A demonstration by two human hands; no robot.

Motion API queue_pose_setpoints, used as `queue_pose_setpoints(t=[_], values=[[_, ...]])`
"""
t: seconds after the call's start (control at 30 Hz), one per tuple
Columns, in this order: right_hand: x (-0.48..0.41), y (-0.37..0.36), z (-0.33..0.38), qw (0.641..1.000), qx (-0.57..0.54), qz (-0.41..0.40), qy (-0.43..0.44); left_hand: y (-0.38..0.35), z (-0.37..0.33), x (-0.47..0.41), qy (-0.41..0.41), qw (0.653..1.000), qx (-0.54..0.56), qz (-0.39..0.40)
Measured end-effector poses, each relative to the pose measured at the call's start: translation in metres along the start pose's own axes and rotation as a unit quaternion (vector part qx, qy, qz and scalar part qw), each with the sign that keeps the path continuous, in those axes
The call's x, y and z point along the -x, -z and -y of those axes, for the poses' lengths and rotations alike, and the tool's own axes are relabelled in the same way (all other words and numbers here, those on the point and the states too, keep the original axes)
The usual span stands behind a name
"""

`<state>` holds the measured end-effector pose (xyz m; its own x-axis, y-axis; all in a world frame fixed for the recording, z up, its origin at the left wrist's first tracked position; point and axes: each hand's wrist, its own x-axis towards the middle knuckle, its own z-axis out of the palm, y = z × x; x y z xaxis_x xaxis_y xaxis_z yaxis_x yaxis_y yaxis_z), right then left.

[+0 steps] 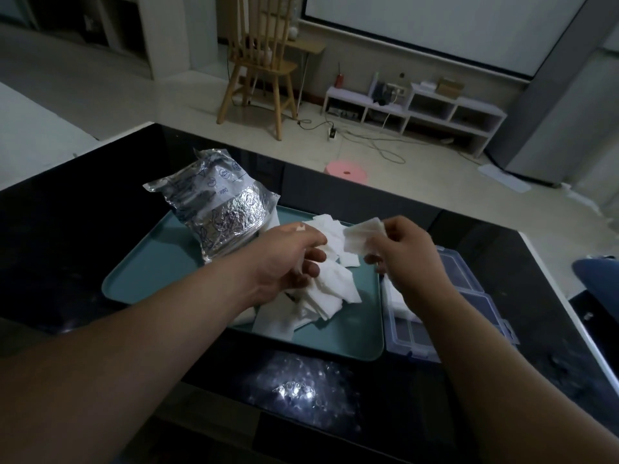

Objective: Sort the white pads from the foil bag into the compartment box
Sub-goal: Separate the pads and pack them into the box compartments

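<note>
Teal plastic formed the tray (140,279) that sat in the middle of a glossy black table (67,229), and everything else in the head view lay around it. On the tray's far left part stood a crumpled foil bag (217,209), silver with blue print, leaning towards the tray's centre. A loose heap of white pads (331,286) spread across the tray's middle and right part, the squares overlapping at all angles. The left hand (288,259) hung over that heap with its fingers curled down among the pads; whether it actually gripped one could not be told. The right hand (405,249) was raised above the tray's right far corner, its thumb and fingers pinching a small stack of pads (363,237) that fanned out to the left. Just beside the tray's right edge lay the clear compartment box (469,296) with blue latches, its lid open; white pads showed in the compartment next to the tray, partly hidden by the right forearm. A bright glare (294,390) sat on the table in front of the tray's near edge. Beyond the table, past the tray's far side, a pink stool (346,170) stood on the pale floor, with a wooden chair (258,61) and a low white shelf (418,108) farther back.
</note>
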<state>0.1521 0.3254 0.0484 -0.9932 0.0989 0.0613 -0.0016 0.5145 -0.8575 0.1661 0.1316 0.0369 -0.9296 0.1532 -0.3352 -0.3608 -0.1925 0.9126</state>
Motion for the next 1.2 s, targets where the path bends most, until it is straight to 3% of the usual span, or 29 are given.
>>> queue_pose_setpoints(t=[0.1,0.2,0.43,0.6,0.8,0.97,1.07,1.2], values=[[0.009,0.0,0.009,0.975,-0.201,0.043,-0.09,-0.005,0.005,-0.001,-0.024,0.999,-0.029,0.01],[0.016,-0.005,0.01,0.96,-0.253,0.057,-0.101,-0.008,0.007,0.001,-0.037,0.999,-0.026,0.026],[0.03,-0.02,0.01,0.996,-0.076,0.022,0.038,-0.015,0.007,0.01,-0.097,0.995,-0.029,0.022],[0.039,-0.028,0.013,0.993,-0.047,0.071,0.078,-0.019,0.006,0.009,-0.075,0.997,-0.009,-0.006],[0.04,-0.022,0.015,0.994,-0.038,0.065,0.081,-0.017,0.004,0.01,-0.062,0.997,0.049,0.018],[0.044,-0.024,0.008,0.972,0.097,0.059,0.204,-0.015,0.002,0.007,-0.045,0.995,0.09,0.025],[0.044,-0.022,0.009,0.959,0.123,0.076,0.243,-0.009,-0.002,0.009,0.014,0.984,0.145,0.1],[0.046,-0.017,0.016,0.969,0.042,0.157,0.187,-0.003,-0.001,0.014,0.039,0.959,0.148,0.24]])
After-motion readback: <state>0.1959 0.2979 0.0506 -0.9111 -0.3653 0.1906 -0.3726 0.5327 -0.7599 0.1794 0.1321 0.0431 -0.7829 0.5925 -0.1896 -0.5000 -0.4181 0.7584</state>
